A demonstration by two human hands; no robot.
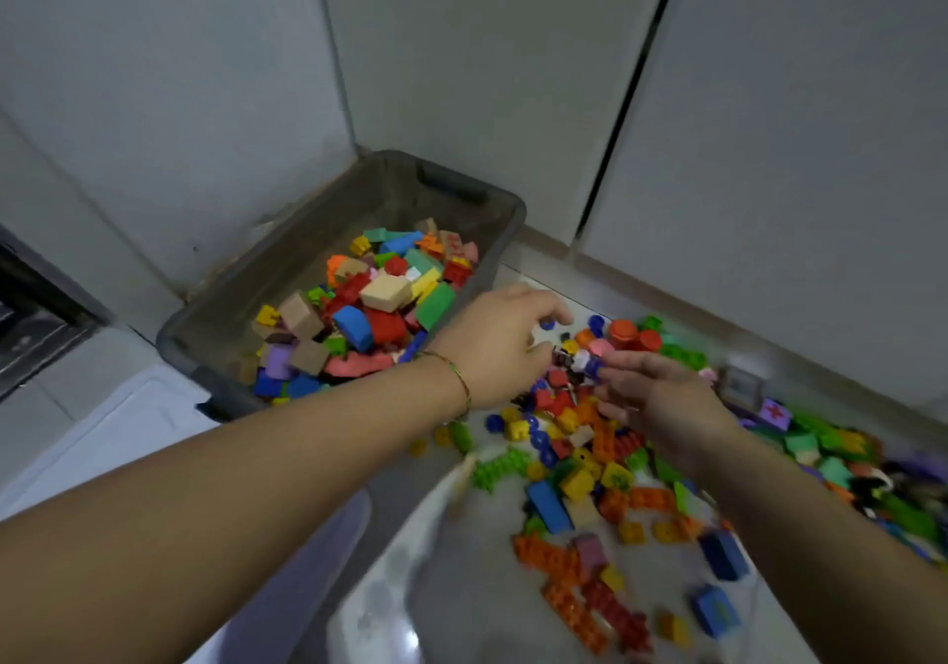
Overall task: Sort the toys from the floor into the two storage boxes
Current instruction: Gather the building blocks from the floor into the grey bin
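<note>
We see grey plastic storage box [509, 212] approx half full; lots of coloured plastic bricks [575, 484] left on floor. L hand [492, 355]: can't tell grip; R hand [667, 402] pinches white-purple piece [588, 363].

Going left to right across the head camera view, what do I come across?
Grey storage box, left hand, right hand, purple block with a red cross.
</note>
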